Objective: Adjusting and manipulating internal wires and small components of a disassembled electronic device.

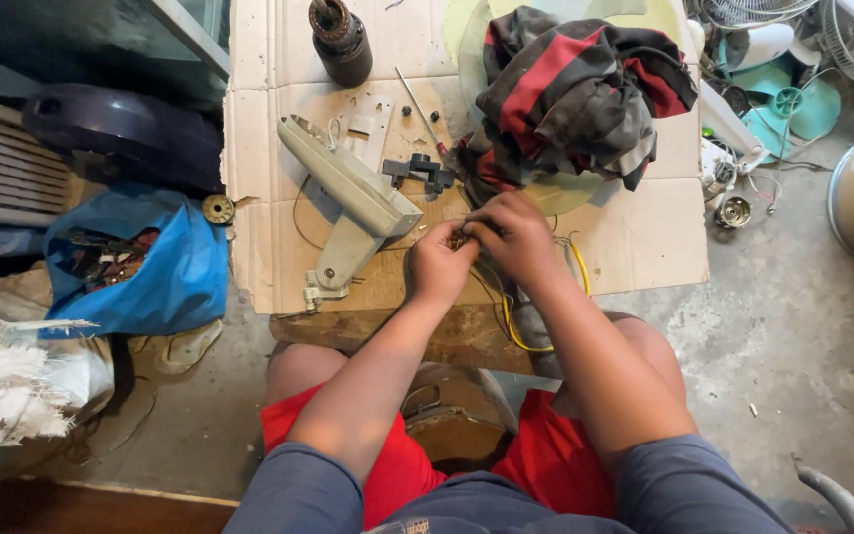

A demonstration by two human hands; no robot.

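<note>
Both my forearms reach forward and meet over the near edge of the cardboard sheet (644,247). My left hand (437,265) is curled, fingers pinched on a small dark part (463,238); my right hand (511,232) bends over it from the other side, fingertips closed on the same part. Yellow wires (546,311) trail down from under my hands past the wooden bench edge (387,331).

On the cardboard: grey fan neck housing (353,198) left of my hands, black plastic piece (419,173), thin screwdriver (417,104), dark motor shaft part (341,40), striped rag (575,94) piled on a pale disc.

Concrete floor, blue bag (170,267) on the left, fan parts top right.

The pinched part is mostly hidden by fingers, can't identify it.
</note>
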